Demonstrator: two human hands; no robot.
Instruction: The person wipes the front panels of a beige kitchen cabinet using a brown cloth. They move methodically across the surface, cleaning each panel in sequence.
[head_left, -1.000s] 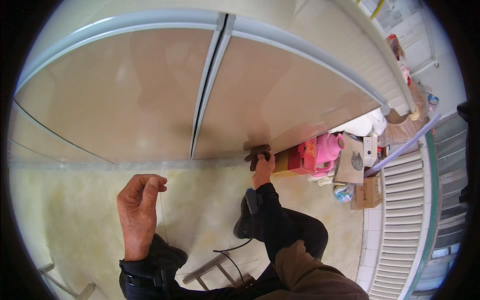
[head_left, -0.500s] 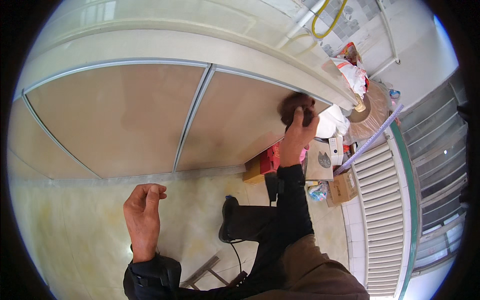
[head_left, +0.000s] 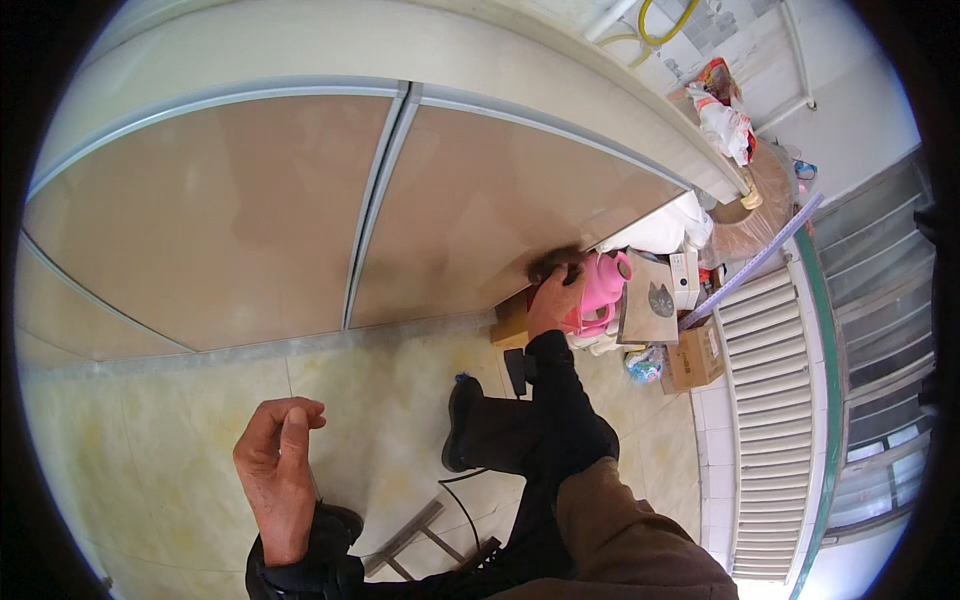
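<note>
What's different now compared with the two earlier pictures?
The right hand first went from the right cabinet panel's lower edge up toward its top right corner; now it's back down, near the lower right edge, partly in front of the pink jug. Nothing was visibly picked up or let go: it still grips the dark wad. The left hand stays loosely curled, apparently empty.

Apparently a home kitchen; cabinet doors; radiator; pink jug; yellow hose
</note>
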